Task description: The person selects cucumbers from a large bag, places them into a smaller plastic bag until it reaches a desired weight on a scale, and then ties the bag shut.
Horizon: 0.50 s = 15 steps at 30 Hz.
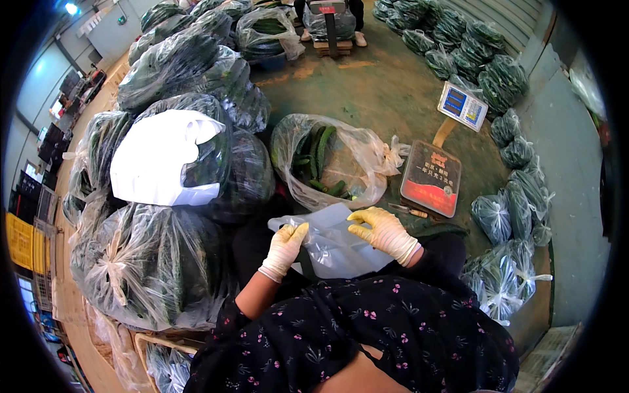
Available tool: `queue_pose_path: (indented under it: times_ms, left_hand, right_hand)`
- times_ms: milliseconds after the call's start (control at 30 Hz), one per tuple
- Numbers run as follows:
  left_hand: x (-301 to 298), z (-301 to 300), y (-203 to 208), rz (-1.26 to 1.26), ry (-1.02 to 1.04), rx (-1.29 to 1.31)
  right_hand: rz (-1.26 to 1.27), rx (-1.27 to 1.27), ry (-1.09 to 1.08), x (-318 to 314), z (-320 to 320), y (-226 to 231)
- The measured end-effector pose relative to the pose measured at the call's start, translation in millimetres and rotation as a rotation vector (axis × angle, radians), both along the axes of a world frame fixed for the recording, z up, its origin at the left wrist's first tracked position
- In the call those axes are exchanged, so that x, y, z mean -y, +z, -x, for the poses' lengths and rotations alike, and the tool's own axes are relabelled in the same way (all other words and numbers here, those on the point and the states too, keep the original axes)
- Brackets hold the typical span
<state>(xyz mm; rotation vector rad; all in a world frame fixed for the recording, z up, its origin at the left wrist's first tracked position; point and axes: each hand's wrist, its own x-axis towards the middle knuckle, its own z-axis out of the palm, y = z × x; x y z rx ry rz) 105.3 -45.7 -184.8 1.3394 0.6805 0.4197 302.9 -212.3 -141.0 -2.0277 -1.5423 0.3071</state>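
Across my lap lies a clear plastic bag [350, 257], loose and wrinkled. My left hand [283, 254], in a pale glove with yellowed fingertips, is closed with the bag's left edge pinched at its fingertips. On the bag's other side, my right hand [386, 234], gloved the same way, holds nothing; its thumb and fingers are apart just above the plastic. Just beyond my hands stands a large open clear bag [373, 187] with its rim spread wide. Several dark green cucumbers [322, 149] lie inside, mostly toward its left side.
Big filled bags of cucumbers [157, 268] are piled on my left, one topped by white sheets [154, 157]. A scale [431, 178] with a raised display [462, 105] stands right, a knife [409, 210] beside it. Small packed bags [491, 216] line the right wall. Another person [357, 16] is at the far end.
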Motion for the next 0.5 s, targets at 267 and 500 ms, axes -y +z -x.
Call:
queue_pose_path:
  times_ms: [267,500]
  left_hand:
    - [28.2,-17.9,28.3,0.412,-0.217,0.082]
    - [-59.0,6.5,62.7,0.765,0.178,0.771]
  right_hand:
    - [0.054,-0.774,0.175,-31.0,44.9,-5.4]
    - [0.004,-0.249,-0.434,1.6,-78.3,-6.7]
